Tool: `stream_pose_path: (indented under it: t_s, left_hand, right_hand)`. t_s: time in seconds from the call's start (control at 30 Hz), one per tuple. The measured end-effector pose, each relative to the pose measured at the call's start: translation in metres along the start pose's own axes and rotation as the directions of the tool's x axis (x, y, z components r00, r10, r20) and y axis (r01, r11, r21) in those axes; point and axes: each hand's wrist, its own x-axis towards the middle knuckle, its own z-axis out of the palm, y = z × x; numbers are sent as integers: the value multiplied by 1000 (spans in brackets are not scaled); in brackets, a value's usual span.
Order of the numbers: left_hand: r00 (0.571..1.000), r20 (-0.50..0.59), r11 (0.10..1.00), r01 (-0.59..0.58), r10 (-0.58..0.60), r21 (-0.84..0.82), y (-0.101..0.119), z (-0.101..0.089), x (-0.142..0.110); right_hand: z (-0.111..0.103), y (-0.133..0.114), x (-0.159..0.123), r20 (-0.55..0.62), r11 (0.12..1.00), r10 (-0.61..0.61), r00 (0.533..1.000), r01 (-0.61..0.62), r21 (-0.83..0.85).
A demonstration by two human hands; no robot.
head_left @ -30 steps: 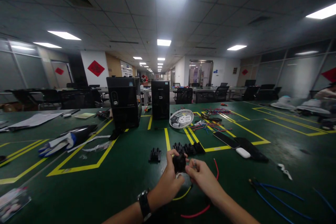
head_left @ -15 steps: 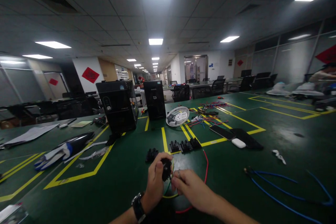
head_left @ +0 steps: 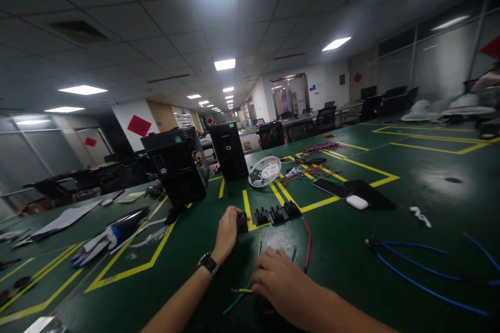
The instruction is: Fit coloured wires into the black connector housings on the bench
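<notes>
At the left end of a row of black plastic parts (head_left: 276, 214), my left hand (head_left: 226, 232) is closed around a similar black part (head_left: 242, 223), low over the table. Its fingers hide some of that part. Nearer to me, my right hand (head_left: 278, 277) curls palm down over a yellow-green wire (head_left: 245, 290), whose metal-tipped end sticks out to the left. The grip on the wire is mostly hidden. A red wire (head_left: 309, 239) bends along the table just right of this hand, and a short blue wire end (head_left: 294, 253) shows beyond its knuckles.
Two black computer cases (head_left: 175, 171) and a white basket (head_left: 265, 171) stand farther back. Bundles of coloured wires (head_left: 312, 169) lie behind the black parts. To the right are a phone (head_left: 332, 188), a white case (head_left: 357, 202) and blue cables (head_left: 422, 283). Gloves (head_left: 97, 244) lie left.
My left hand has moved forward with the black part, towards the row. My right hand has separated from it, lying lower over the wires. The view has tilted slightly.
</notes>
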Motion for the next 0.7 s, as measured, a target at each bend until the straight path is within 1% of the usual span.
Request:
stream_pose_path:
  t_s: [0.03,0.1,0.13,0.17,0.27,0.33,0.4,0.47,0.5,0.57,0.63,0.7]
  left_hand:
    - [999,1,987,-47,47,156,1,6,6]
    - [994,15,896,-106,110,430,0,14,17]
    - [992,28,846,-116,119,520,0,17,21]
    - [992,41,811,-120,118,573,-2,19,25]
    - [994,67,773,-111,88,625,-7,21,32]
    - [995,74,750,-100,68,654,-11,21,34]
    - [995,84,736,-91,47,671,-15,20,35]
    - [996,90,727,-80,25,682,-18,18,36]
    - [996,90,724,-74,17,686,-18,18,37]
    - [996,87,720,-71,15,691,-16,17,36]
    - [995,93,717,-93,40,691,-11,18,34]
    - [987,133,716,-159,93,680,-3,20,32]
  right_hand:
    - [-5,2,-1,-24,1000,6,1000,-7,-20]
    - [-22,10,-3,-69,999,30,997,-33,-41]
    - [-31,16,-4,-89,998,48,995,-52,-44]
    - [-41,22,-5,-110,996,71,991,-76,-43]
    - [-66,47,-15,-153,985,161,975,-169,-40]
    - [-81,66,-32,-166,969,228,959,-240,-57]
    - [-95,86,-60,-181,948,287,941,-307,-89]
    - [-105,105,-99,-207,909,366,907,-397,-131]
    - [-108,113,-120,-235,882,407,883,-447,-152]
    - [-110,128,-162,-256,830,474,842,-524,-188]
    - [-105,138,-196,-229,803,511,828,-555,-215]
    - [-97,144,-214,-201,785,534,821,-570,-242]
